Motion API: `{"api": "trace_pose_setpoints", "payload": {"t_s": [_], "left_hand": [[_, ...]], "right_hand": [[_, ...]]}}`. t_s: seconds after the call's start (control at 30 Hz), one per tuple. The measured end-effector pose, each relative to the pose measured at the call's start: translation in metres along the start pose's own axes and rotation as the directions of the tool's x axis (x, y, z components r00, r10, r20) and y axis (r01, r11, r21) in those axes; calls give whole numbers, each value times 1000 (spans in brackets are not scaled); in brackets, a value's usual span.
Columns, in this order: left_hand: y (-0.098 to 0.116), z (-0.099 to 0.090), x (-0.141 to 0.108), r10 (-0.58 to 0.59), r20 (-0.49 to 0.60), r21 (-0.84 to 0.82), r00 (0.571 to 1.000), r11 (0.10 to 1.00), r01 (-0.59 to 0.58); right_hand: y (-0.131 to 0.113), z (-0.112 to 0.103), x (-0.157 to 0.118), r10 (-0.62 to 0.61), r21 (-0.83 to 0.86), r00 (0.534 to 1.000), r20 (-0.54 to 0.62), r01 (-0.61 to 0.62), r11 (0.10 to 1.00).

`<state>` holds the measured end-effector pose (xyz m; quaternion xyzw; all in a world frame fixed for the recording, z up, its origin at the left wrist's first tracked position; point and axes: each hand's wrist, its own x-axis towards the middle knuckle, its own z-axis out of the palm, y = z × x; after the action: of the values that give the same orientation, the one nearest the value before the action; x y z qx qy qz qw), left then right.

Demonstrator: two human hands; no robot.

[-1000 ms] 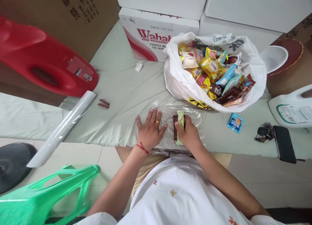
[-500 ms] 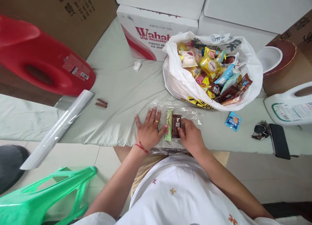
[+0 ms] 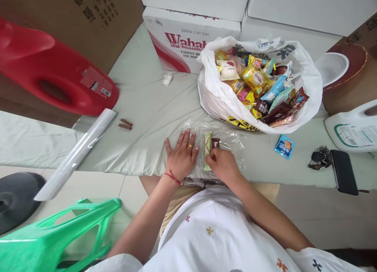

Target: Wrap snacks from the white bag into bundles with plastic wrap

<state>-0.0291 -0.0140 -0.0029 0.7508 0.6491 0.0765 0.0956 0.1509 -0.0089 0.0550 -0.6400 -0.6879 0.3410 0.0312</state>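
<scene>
My left hand lies flat on the left part of a clear plastic sheet, fingers spread, a ring on one finger. A slim green packet stands lengthwise on the sheet, just right of it. My right hand has its thumb and forefinger pinched at the lower part of the green packet. Beside that packet, a dark brown packet is partly covered by my right hand. Whether the fingertips grip the green packet or only press on it is hard to see.
Behind stands a white bag full of snacks. A blue packet, keys and a phone lie right. Left are two brown strips, a plastic roll and a red jug.
My right hand has moved left across the brown packet to the green one. My left thumb has come off the green packet, which now lies slightly further right.
</scene>
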Motion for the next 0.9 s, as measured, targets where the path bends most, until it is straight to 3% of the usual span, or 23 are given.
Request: {"api": "trace_pose_setpoints", "payload": {"t_s": [0.13,0.27,0.33,0.4,0.47,0.57,0.6,0.67,0.77,0.83,0.9], "left_hand": [[1,-2,0,-1,18,-2,1000,1000,2],[0,-3,1,-1,13,-15,1000,1000,1],[0,-2,1,-2,-1,-18,1000,1000,2],[-1,-1,1,-1,-12,-20,1000,1000,1],[-1,0,1,3,-13,-20,1000,1000,-4],[0,0,2,11,-18,-21,1000,1000,-11],[0,1,2,11,-20,-22,1000,1000,-12],[0,1,2,8,-26,-24,1000,1000,-8],[1,1,3,4,-27,-27,1000,1000,-4],[1,1,3,2,-24,-24,1000,1000,-3],[1,1,2,1,-20,-19,1000,1000,-1]], "right_hand": [[18,-4,-7,-16,185,999,-51,26,982],[29,-9,-12,25,136,998,-65,-16,991],[39,-22,-19,-8,190,993,-120,30,981],[56,-49,-29,-18,261,970,-243,83,962],[83,-90,-35,28,243,892,-451,92,966],[128,-158,-23,12,1,650,-760,-17,1000],[141,-177,-13,-27,-77,609,-793,-57,995],[157,-204,13,-69,-172,668,-741,-90,981],[160,-221,47,-83,-214,800,-594,-58,975],[153,-225,55,-105,-203,825,-555,-12,979],[141,-231,47,-133,-163,809,-572,46,986]]}}
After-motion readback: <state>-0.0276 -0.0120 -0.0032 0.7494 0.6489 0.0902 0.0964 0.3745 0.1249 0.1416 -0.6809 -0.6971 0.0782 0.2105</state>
